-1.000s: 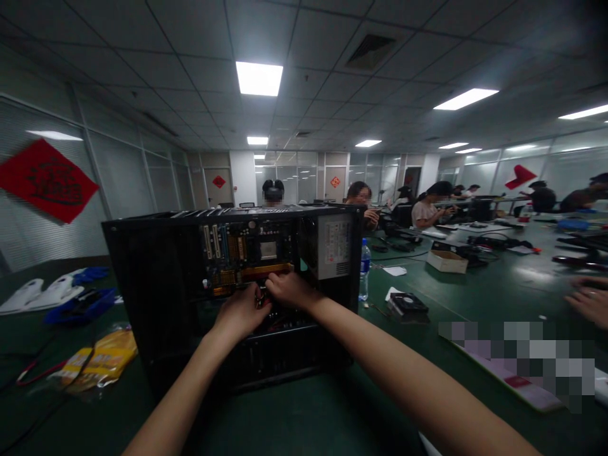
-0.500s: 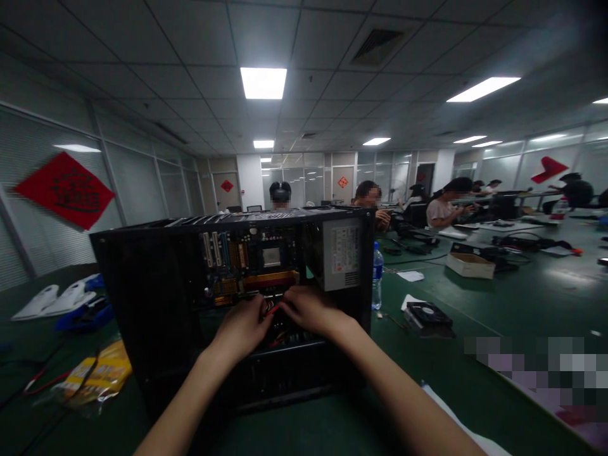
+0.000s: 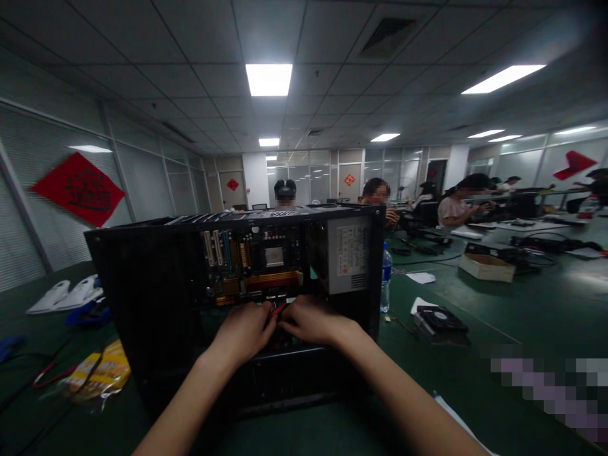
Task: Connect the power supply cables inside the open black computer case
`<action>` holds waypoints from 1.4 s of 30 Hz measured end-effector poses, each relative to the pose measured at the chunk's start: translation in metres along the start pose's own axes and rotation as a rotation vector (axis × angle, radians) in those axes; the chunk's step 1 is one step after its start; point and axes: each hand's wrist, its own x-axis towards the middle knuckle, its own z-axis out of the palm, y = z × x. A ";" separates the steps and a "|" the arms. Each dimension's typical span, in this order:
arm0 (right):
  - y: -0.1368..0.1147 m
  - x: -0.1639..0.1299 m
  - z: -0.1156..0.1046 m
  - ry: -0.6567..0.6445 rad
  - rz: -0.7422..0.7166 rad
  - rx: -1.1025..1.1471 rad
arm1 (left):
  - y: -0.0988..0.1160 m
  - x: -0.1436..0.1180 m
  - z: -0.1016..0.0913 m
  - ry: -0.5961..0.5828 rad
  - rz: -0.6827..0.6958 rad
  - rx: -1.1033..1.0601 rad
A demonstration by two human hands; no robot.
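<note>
A black open computer case (image 3: 147, 297) stands on the green table in front of me, its side off. Inside it I see the motherboard (image 3: 247, 259) and a grey power supply (image 3: 352, 256) at the right. Both my hands reach into the case just below the motherboard. My left hand (image 3: 244, 330) and my right hand (image 3: 311, 321) meet fingertip to fingertip, pinching a thin red cable (image 3: 278, 310) between them. What the cable runs to is hidden by my fingers.
A yellow plastic packet (image 3: 97, 373) and blue and white items (image 3: 71, 297) lie left of the case. Right of it stand a water bottle (image 3: 386, 278), a black fan (image 3: 439, 320) and a cardboard box (image 3: 487, 266). Several people sit at tables behind.
Both hands have slid lower in the case, from the motherboard's lower edge to just below it, still together. A red cable now shows between the fingertips. My view has shifted slightly left.
</note>
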 end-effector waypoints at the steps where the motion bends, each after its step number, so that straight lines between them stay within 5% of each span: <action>1: -0.001 0.000 -0.001 -0.008 0.000 0.012 | 0.000 0.000 0.000 0.005 -0.003 0.005; 7: -0.001 0.001 0.003 -0.058 0.034 0.020 | 0.003 0.001 -0.002 -0.064 0.074 -0.113; 16: 0.005 -0.001 0.008 -0.129 0.171 0.028 | 0.008 0.000 -0.010 0.040 -0.013 0.085; 21: 0.001 0.002 0.000 0.099 0.104 0.211 | -0.005 -0.001 -0.023 0.053 -0.051 -0.102; 27: -0.009 0.010 -0.009 0.422 0.210 0.550 | -0.040 -0.020 -0.047 -0.176 0.060 -0.375; 34: -0.014 0.019 -0.002 0.638 0.313 0.953 | -0.056 -0.028 -0.050 -0.120 0.042 -0.277; 42: -0.024 0.020 0.003 0.728 0.254 1.419 | -0.051 -0.024 -0.057 -0.018 0.004 -0.288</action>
